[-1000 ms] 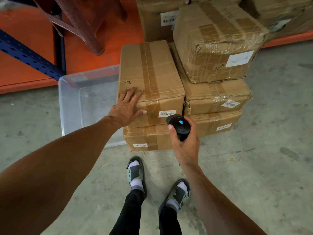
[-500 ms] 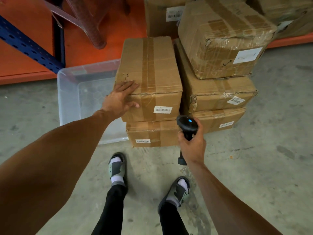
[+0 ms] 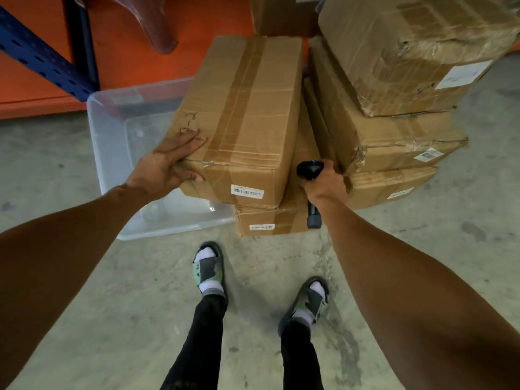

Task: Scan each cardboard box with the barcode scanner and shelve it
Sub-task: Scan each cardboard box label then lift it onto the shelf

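The left hand (image 3: 166, 167) grips the top cardboard box (image 3: 242, 119) at its near-left corner; its long axis runs away, slightly rightward. The right hand (image 3: 325, 184) clasps the barcode scanner (image 3: 310, 170), head pointing left toward the box

L hand (image 3: 166, 167) grips near-left corner of top box (image 3: 242, 119), fingers flat on lid, thumb on front. Box sits skewed on lower box (image 3: 270, 220). R hand (image 3: 323, 184) holds scanner (image 3: 309, 168) just right of top box. Clear bin (image 3: 112, 130) to its left.
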